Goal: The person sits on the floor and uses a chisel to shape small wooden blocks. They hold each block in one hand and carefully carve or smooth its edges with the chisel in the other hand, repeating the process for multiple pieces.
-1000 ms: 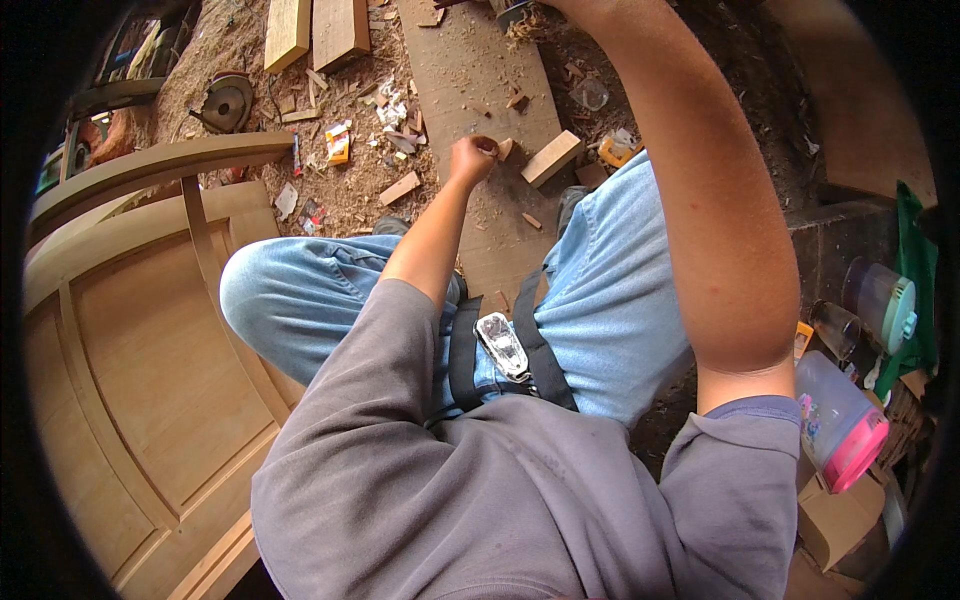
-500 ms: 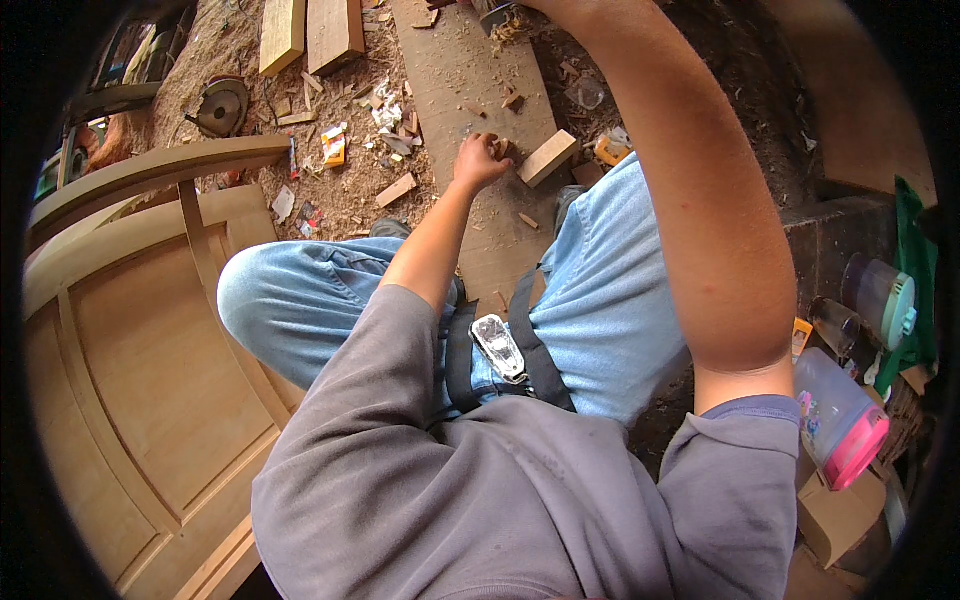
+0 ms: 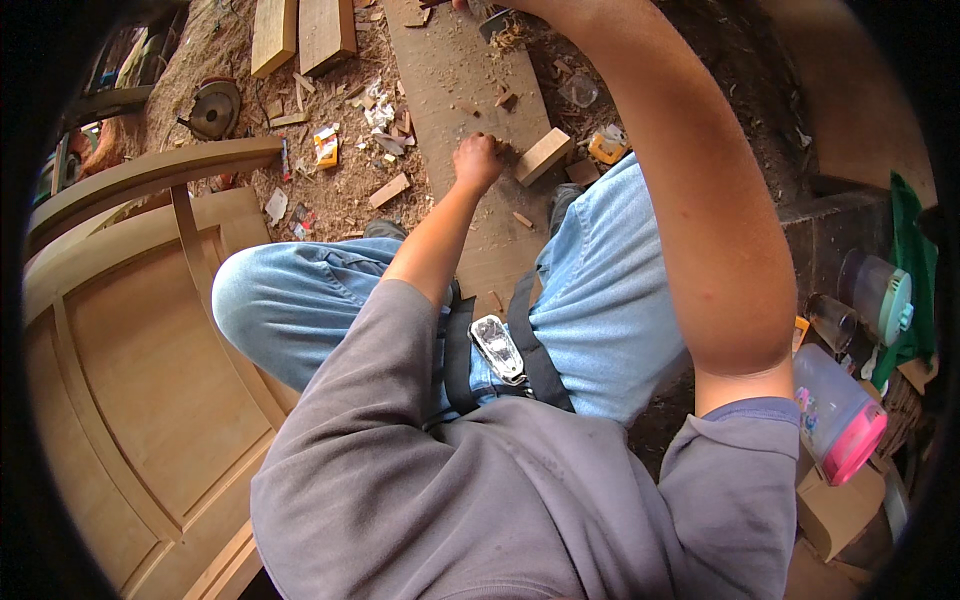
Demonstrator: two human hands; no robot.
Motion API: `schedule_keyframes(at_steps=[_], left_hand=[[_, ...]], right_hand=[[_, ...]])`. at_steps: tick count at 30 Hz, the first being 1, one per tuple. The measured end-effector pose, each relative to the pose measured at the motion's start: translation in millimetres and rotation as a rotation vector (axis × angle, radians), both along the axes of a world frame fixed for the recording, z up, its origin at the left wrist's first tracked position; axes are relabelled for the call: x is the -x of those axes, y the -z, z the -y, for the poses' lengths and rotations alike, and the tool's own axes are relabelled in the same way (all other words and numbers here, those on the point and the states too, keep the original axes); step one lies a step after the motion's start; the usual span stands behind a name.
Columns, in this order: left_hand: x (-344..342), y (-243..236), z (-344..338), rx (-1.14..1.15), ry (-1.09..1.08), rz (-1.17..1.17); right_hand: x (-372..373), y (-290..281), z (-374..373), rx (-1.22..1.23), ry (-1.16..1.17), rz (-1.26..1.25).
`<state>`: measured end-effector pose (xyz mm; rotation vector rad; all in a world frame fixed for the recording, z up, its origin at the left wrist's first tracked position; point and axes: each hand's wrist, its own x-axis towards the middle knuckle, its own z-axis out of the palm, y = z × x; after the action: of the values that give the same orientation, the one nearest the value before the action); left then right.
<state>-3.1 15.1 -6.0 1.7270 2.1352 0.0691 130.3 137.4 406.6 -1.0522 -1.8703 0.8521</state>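
My left hand (image 3: 480, 158) rests low over a long wooden plank (image 3: 465, 85) between my legs, with its fingers curled in. Whatever it may hold is hidden under the fingers. Just right of it lies a short pale wood block (image 3: 543, 157), slanted across the plank's edge. My right arm reaches far forward, and my right hand (image 3: 535, 5) is mostly cut off by the top edge. Beside that hand is a dark object (image 3: 494, 24) with curled wood shavings (image 3: 512, 38) around it; its kind cannot be made out.
A panelled wooden door (image 3: 165, 370) lies at left. A circular saw (image 3: 214, 108) and two thick timbers (image 3: 326, 35) are on the shaving-strewn ground. Offcuts and an orange packet (image 3: 326, 147) lie about. A pink-lidded plastic tub (image 3: 840, 420) is at right.
My left hand has turned slightly, and its fingers now look more tightly curled. The dark object by my right hand has shifted slightly. The whole view has moved a little.
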Motion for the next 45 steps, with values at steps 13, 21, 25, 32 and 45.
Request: schedule_keyframes(at_steps=[13,21,25,32,45], left_hand=[[-7.0,-9.8,-2.4,0.071,-0.029,0.012],[-5.1,-3.3,2.6,0.022,-0.019,-0.009],[-8.8,-15.4,7.8,-0.025,-0.032,0.004],[-21.0,-11.6,57.8,-0.469,-0.113,-0.003],[-37.1,8.8,114.9,0.063,0.456,0.032]], right_hand=[[3.8,10.2,-4.6,-0.079,-0.007,-0.024],[2.1,7.2,-1.1,-0.041,0.012,-0.003],[4.0,7.5,-0.9,-0.066,0.009,0.006],[10.0,20.2,-7.1,-0.218,0.031,0.012],[10.3,2.9,2.6,0.158,-0.130,-0.121]])
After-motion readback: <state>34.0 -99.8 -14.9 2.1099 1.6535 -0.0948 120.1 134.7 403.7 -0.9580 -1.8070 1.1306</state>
